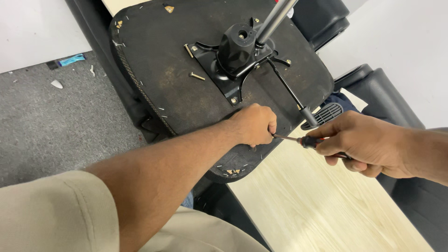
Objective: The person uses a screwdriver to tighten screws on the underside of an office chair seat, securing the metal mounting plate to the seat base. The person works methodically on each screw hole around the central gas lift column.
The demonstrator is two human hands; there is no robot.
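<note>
An upturned black chair seat (154, 51) lies on a pale wooden table (322, 205), its fabric underside facing up. A black metal mechanism plate (233, 56) with a silver gas cylinder (275, 18) is bolted at its centre. My left hand (254, 125) rests on the seat's near edge, fingers pinched around the tip of a screwdriver. My right hand (368, 144) grips the red-and-black screwdriver handle (309, 141), its shaft pointing left toward my left fingers. A loose brass bolt (197, 76) lies on the seat beside the plate.
A black lever with a grey tip (294, 95) sticks out from the mechanism. Black armrests (373, 88) and other chair parts stand at the right and top. Grey carpet (56, 121) with bits of debris covers the floor at left.
</note>
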